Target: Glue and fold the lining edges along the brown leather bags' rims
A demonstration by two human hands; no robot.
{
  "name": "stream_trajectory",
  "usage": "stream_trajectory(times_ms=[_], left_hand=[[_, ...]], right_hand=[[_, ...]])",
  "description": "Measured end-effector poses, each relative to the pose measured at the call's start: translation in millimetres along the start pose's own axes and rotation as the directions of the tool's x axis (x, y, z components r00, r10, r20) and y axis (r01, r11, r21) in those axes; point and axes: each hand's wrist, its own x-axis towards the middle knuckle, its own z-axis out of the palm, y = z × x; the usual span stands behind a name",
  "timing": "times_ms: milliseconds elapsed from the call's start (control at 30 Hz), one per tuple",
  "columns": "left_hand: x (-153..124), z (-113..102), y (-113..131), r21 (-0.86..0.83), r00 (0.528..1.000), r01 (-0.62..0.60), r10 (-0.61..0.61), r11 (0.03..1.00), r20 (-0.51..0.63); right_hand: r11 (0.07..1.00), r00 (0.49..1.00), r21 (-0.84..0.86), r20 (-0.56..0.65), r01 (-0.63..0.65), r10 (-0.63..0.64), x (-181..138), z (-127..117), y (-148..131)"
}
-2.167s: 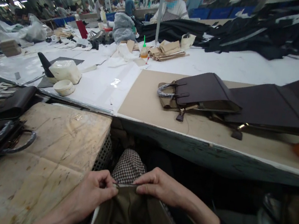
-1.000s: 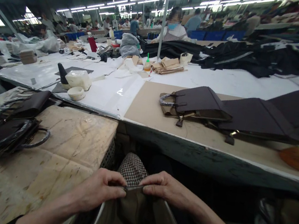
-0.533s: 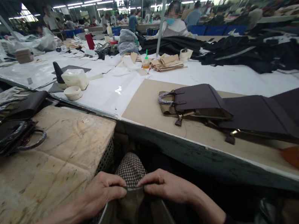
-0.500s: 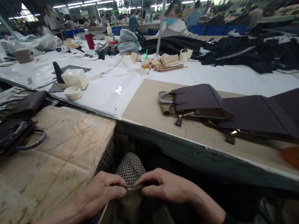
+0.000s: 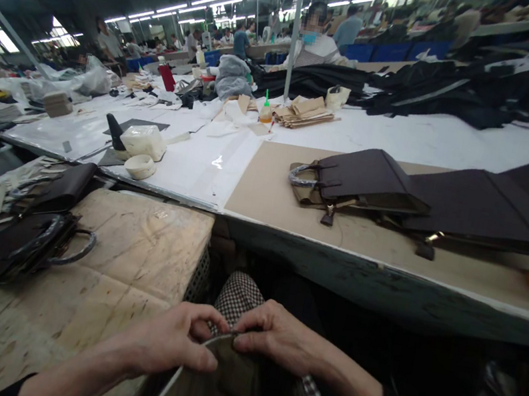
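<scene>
At the bottom of the head view both hands pinch the top rim of an olive-brown bag (image 5: 217,386) that rests on my lap. My left hand (image 5: 172,341) is closed, its thumb and fingers gripping the rim from the left. My right hand (image 5: 276,338) is closed on the same rim, its fingertips close against those of the left. Checked cloth (image 5: 235,293) shows just beyond the fingers. The bag's lower part is cut off by the frame edge.
A worn wooden bench (image 5: 93,277) to my left carries dark handbags (image 5: 29,240). Ahead runs a long worktable (image 5: 293,209) with a dark brown handbag (image 5: 358,183), flat dark panels (image 5: 486,205), white tape rolls (image 5: 140,166) and a glue bottle (image 5: 265,110). Other people work at tables behind.
My right hand has slid left along the bag's rim until its fingertips meet the left hand. The view has shifted slightly.
</scene>
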Motion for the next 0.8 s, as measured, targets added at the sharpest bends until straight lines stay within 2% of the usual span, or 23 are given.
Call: stream_trajectory(times_ms=[100, 167, 233, 367, 533, 600, 667, 733, 800], left_hand=[[-1.2, -2.5, -4.0, -0.048, 1.000, 0.017, -0.018, 0.999, -0.024], [-1.7, -3.5, -6.1, -0.023, 1.000, 0.012, -0.013, 1.000, -0.023], [-1.7, -4.0, -7.0, 0.011, 1.000, 0.013, -0.013, 1.000, -0.021], [-0.6, -2.1, -5.3, 0.057, 1.000, -0.004, 0.004, 0.998, 0.003], [-6.0, 4.4, 7.9, 0.258, 0.992, -0.124, 0.112, 0.958, 0.062], [-12.3, 6.1, 14.7, 0.356, 0.991, -0.134, 0.125, 0.925, 0.048], [-19.3, 6.6, 18.3, 0.427, 0.992, -0.121, 0.118, 0.896, 0.034], [-24.4, 6.0, 17.1, 0.421, 0.993, -0.117, 0.109, 0.899, 0.044], [-26.9, 4.5, 12.3, 0.351, 0.992, -0.117, 0.095, 0.929, 0.079]], right_hand=[[0.988, 0.997, 0.151, 0.077, -0.016, 0.005, 1.2, 1.2, 0.6], [0.971, 0.990, 0.237, 0.137, -0.024, -0.009, 1.0, 1.1, 0.3], [0.971, 0.985, 0.237, 0.171, -0.020, -0.021, 0.1, -0.6, -2.0], [0.999, 0.977, 0.006, 0.209, 0.031, -0.032, 0.1, -4.5, -13.4], [0.948, 0.963, -0.274, 0.254, 0.160, -0.089, 4.1, -3.0, -35.8], [0.907, 0.967, -0.369, 0.223, 0.201, -0.123, 2.5, -5.6, -45.0], [0.865, 0.980, -0.468, 0.161, 0.183, -0.120, -2.4, -11.3, -52.9], [0.837, 0.990, -0.528, 0.099, 0.142, -0.105, -9.3, -17.7, -57.8], [0.852, 0.991, -0.507, 0.096, 0.130, -0.094, -16.2, -22.5, -58.9]])
